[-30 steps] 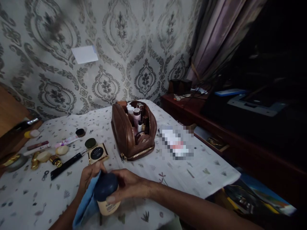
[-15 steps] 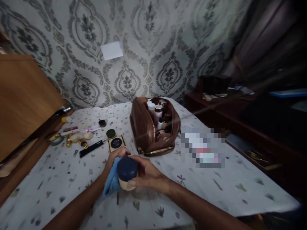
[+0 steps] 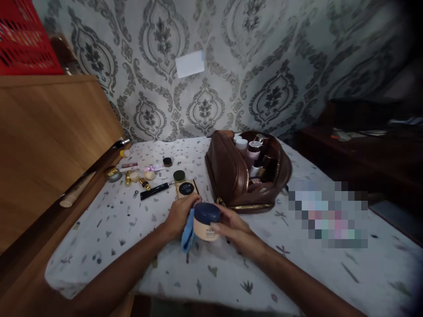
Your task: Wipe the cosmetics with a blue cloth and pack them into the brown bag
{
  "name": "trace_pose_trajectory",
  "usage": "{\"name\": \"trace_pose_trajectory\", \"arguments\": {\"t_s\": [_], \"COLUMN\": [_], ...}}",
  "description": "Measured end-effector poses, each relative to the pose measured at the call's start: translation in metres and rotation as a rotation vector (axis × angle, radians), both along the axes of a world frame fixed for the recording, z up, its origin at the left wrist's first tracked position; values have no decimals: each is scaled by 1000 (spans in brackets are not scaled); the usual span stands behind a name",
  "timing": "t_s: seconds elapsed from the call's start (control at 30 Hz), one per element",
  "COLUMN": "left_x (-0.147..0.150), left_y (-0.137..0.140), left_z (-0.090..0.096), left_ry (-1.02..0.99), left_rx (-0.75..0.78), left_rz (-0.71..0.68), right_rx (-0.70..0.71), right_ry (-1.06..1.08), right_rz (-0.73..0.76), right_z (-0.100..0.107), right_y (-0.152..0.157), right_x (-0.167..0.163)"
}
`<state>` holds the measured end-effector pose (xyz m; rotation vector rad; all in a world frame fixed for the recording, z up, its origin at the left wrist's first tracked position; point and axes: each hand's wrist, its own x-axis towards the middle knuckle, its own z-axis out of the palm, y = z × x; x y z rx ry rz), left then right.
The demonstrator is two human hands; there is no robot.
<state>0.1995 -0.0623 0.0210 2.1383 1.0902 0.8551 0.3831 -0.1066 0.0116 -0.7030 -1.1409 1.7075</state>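
A cream jar [image 3: 206, 222] with a dark blue lid and a peach body is gripped in my right hand [image 3: 236, 226], thumb across its front. Against the jar's left side, my left hand [image 3: 181, 215] is closed on a blue cloth [image 3: 188, 233] that hangs down below the fingers. Just beyond my hands lies a flat square compact box [image 3: 187, 188] with a black round on it. To the right of it stands a brown toiletry bag [image 3: 228, 171], unzipped, with several bottles and jars [image 3: 253, 152] upright inside.
Spread over the patterned cloth on the left are a black tube [image 3: 154, 191], a dark green lid [image 3: 179, 175], a small black jar [image 3: 167, 161] and gold-capped cosmetics [image 3: 144, 183]. A wooden cabinet [image 3: 56, 145] borders the left side. A blurred-out item [image 3: 327, 213] lies at right.
My view has swung left, so everything sits further right and a red basket shows at upper left. Both hands keep hold of the jar and cloth; the jar's label faces me more.
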Motion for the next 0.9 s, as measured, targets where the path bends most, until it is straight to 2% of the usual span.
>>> {"name": "trace_pose_trajectory", "arguments": {"t_s": [0.27,0.33,0.4,0.5,0.57,0.67,0.73,0.83,0.9], "left_x": [-27,-37,-44,-44,-39,-27,-17,1,18], "left_y": [-9,-18,-26,-33,-33,-29,-22,-6,8], "left_z": [26,23,13,-1,-2,13,27,50,65], "left_ry": [162,236,306,275,179,16,-59,-54,6], "left_rx": [-12,41,166,242,157,-43,-102,0,171], "left_rz": [-162,-290,-317,-259,-195,-63,49,152,68], "right_rx": [-35,-35,-37,-39,-7,80,145,268,350], "right_ry": [72,73,87,98,83,47,1,-102,-150], "right_rz": [-60,-75,-81,-57,-54,-93,-111,-113,-130], "right_z": [4,4,4,4,5,10,16,27,38], "right_y": [-1,-1,-2,-2,-3,-6,-9,-15,-22], "right_x": [4,5,5,5,5,9,13,25,36]}}
